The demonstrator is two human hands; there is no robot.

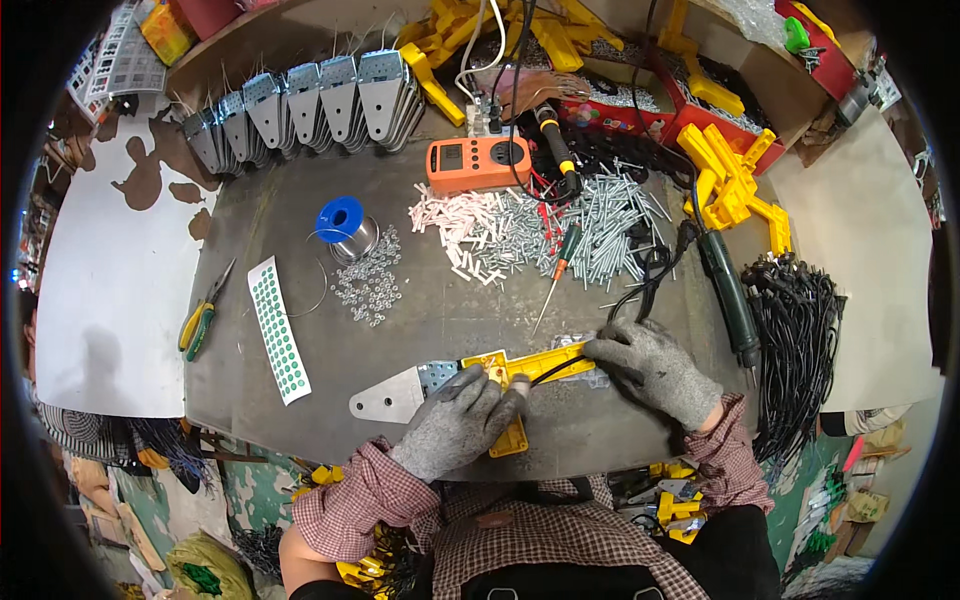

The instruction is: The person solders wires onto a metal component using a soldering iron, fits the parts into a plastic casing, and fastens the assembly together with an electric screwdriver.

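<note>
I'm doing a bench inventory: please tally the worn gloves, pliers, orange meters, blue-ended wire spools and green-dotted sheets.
Grey gloves: 2
Pliers: 1
Orange meter: 1
Blue-ended wire spool: 1
Green-dotted sheet: 1
Total: 6

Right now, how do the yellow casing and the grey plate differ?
Colour: the casing is bright yellow, while the plate is grey.
Shape: the casing has a long, narrow arm running right; the plate tapers to a blunt tip at left.
Handling: both hands are at the casing, while the plate's tip sticks out clear of them.
Shared: both are beside the left hand.
</note>
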